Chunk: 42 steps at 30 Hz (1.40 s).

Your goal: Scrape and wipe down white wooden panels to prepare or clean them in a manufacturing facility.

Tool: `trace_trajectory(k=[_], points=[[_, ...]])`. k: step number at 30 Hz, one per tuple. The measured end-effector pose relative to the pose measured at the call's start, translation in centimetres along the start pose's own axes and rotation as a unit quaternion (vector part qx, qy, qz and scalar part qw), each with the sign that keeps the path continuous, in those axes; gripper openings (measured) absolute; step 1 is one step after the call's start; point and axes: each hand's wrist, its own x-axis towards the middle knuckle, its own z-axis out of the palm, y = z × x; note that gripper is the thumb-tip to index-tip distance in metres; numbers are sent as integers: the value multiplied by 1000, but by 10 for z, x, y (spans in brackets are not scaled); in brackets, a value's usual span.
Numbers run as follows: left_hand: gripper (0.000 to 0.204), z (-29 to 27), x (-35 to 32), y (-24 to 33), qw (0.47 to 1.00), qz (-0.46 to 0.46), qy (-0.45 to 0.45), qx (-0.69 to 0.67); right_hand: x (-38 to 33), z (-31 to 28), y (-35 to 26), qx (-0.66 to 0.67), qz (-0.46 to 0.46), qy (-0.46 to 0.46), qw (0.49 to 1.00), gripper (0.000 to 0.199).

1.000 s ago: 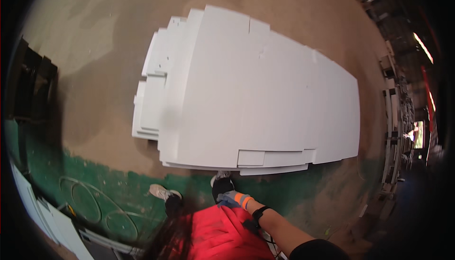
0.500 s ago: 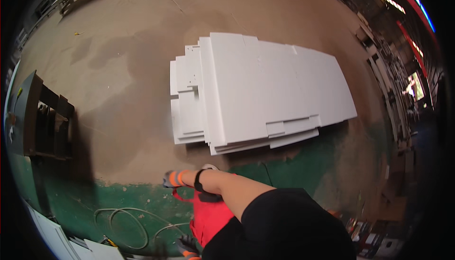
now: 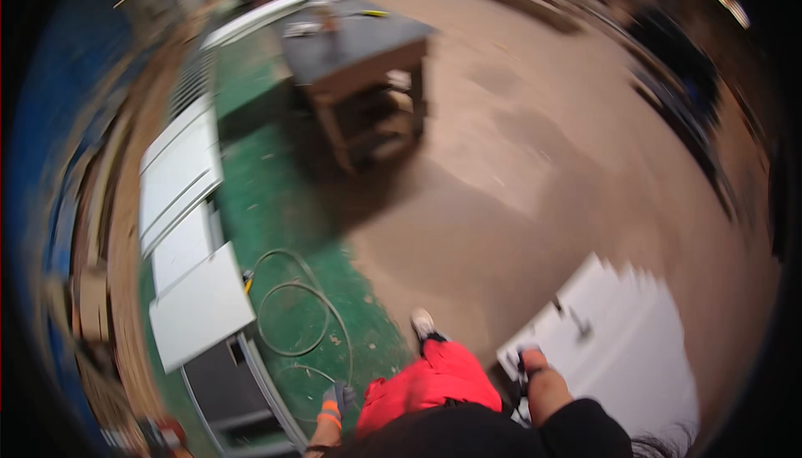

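Down at the bottom edge, the left hand (image 3: 336, 399), in a grey and orange glove, hangs low beside the red trousers (image 3: 430, 387). Its fingers look curled loosely with nothing in them, though blur makes that hard to call. The right hand (image 3: 528, 364) sits at the near corner of the stack of white panels (image 3: 622, 349) on the floor, touching or just above the edge. Whether those fingers are clamped on a panel or merely resting, I cannot tell: the forearm covers them.

As for progress, I'd judge no panel is lifted yet; the stack lies flat, so any carrying is all to come.

Left of the feet, a coiled hose (image 3: 292, 307) lies on the green floor strip, with more white panels (image 3: 188, 232) lined along the wall. Farther off stands a dark worktop (image 3: 359, 36); its load is smeared beyond reading.
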Motion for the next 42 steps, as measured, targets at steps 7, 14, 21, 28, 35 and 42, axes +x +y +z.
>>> trace_trajectory(k=[7, 14, 21, 28, 35, 42], points=[[35, 57, -25, 148, 907, 370, -135, -152, 223, -207, -110, 349, 147, -336, 862, 33], [22, -21, 3, 138, 946, 136, 173, -240, 382, -436, -446, 541, -3, -240, 806, 23], [18, -92, 12, 166, 913, 10, 224, -342, 373, -486, -676, 319, -232, -298, 869, 32], [35, -162, 161, 246, 855, 105, 285, -420, 473, -441, -771, 104, -127, -417, 894, 37], [69, -258, 269, 296, 668, 246, 195, -675, 575, -328, -1073, -239, -617, -95, 744, 56], [64, -290, 325, 265, 593, 193, 378, -685, 514, -219, -1314, -107, -631, -175, 748, 61]])
